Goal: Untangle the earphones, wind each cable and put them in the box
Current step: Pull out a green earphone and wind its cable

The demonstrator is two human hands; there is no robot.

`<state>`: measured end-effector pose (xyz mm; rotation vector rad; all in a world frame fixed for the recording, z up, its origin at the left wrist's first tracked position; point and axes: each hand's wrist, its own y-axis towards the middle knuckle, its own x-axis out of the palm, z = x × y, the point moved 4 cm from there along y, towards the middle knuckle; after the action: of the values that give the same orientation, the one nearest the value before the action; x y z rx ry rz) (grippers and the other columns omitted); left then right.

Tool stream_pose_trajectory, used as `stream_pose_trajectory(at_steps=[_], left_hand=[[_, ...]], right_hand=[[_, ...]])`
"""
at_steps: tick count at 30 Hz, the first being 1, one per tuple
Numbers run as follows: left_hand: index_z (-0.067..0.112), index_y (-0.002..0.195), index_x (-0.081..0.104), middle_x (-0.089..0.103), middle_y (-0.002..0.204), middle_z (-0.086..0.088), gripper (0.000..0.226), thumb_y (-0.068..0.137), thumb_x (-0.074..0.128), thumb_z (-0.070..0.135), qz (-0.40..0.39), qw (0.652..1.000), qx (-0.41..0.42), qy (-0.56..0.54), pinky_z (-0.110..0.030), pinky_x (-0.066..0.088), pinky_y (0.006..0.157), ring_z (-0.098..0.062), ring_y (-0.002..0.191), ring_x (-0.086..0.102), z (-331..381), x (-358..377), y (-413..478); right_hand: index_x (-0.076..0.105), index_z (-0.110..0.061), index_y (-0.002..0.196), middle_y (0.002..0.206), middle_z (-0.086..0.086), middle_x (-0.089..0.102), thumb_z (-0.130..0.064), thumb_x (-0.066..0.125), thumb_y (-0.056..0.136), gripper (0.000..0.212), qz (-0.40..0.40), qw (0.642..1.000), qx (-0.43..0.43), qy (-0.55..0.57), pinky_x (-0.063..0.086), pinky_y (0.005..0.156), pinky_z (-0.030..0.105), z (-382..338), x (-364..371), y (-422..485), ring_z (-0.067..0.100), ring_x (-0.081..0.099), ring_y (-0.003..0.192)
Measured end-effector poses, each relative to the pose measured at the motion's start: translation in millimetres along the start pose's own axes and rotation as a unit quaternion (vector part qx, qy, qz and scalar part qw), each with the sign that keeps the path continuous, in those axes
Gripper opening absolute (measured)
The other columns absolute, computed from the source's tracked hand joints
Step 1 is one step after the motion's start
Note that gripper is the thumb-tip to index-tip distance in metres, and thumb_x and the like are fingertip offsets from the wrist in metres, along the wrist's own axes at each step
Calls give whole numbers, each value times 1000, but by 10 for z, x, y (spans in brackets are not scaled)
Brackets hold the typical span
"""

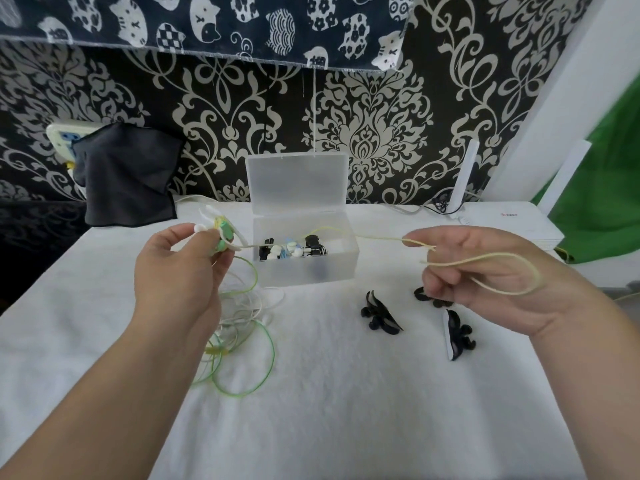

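Left hand (180, 268) and right hand (485, 271) pinch one pale yellow cable (381, 237).

Frosted translucent plastic box (304, 251) on a fuzzy white cloth (346, 393); rubbery cables (242, 341).

I take this for a room in a home. Black-and-cream damask wallpaper (374, 133) fills the wall beyond the left grip (183, 265), with a cat-print cloth (207, 22) hanging above. A wall socket (65, 136) sits half under a dark cloth (128, 174). Beyond the right grip (485, 275) stands what looks like a white router (509, 223), at the back of the towel-covered surface (329, 393).
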<state>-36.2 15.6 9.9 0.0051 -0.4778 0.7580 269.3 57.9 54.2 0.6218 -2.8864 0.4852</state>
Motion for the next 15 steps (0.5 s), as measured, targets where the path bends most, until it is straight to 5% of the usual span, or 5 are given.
stream_pose_trajectory(at_steps=[3,7,11,13,15], left_hand=[[6,117,56,69,101,-15,28,90,64,2,12,1000,4,0,-32,59,87,-22,89,69,7,-34,23],[8,110,54,70,88,-9,21,92,61,0,-29,999,9,-10,-33,59,86,-22,84,69,59,61,-53],[11,99,53,71,68,-2,18,92,59,-5,-105,994,-4,-7,-31,59,76,-22,73,68,48,239,-234],[10,101,52,70,67,-4,19,92,58,-6,-136,991,-9,-7,-32,60,75,-21,71,68,11,323,-336],[10,100,53,69,68,-7,20,91,58,-7,-156,988,-13,-10,-31,61,75,-21,68,69,-24,394,-428]], right_hand=[[74,-4,97,61,9,51,6,70,79,21,33,989,44,-135,55,72,35,114,-115,42,17,54,57],[80,-20,79,78,-1,72,4,60,88,32,101,871,123,-466,51,79,30,315,-311,133,14,66,76],[75,-25,97,115,1,70,3,50,91,38,231,783,48,-576,49,92,30,213,-301,193,20,63,106],[76,-23,101,111,-6,72,-4,57,94,28,255,816,-78,-513,47,89,25,106,-68,174,13,64,105],[76,-27,95,97,-10,76,-15,64,94,17,164,902,-133,-377,51,85,28,100,315,137,11,68,97]])
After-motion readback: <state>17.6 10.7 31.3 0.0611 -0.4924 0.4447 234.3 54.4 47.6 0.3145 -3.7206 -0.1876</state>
